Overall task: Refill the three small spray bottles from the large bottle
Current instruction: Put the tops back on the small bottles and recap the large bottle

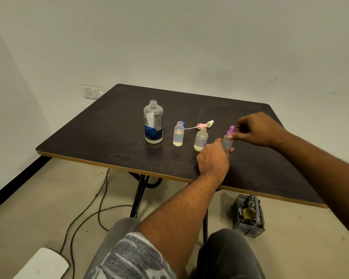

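Note:
The large clear bottle (153,121) with a blue label stands uncapped on the dark table (109,137). To its right stand two small open bottles: the first small bottle (178,133) and the second small bottle (200,139), each with a little yellowish liquid. Behind them lie a blue cap (182,123) and a pink spray top (201,125) with its tube. My left hand (213,158) grips the body of the third small bottle (227,142). My right hand (256,128) pinches its purple spray top (231,130).
A black plastic basket (248,215) sits on the floor under the table's near right edge. Cables (89,208) trail over the floor by the table leg. A white object (42,264) lies at the bottom left. The wall stands close behind the table.

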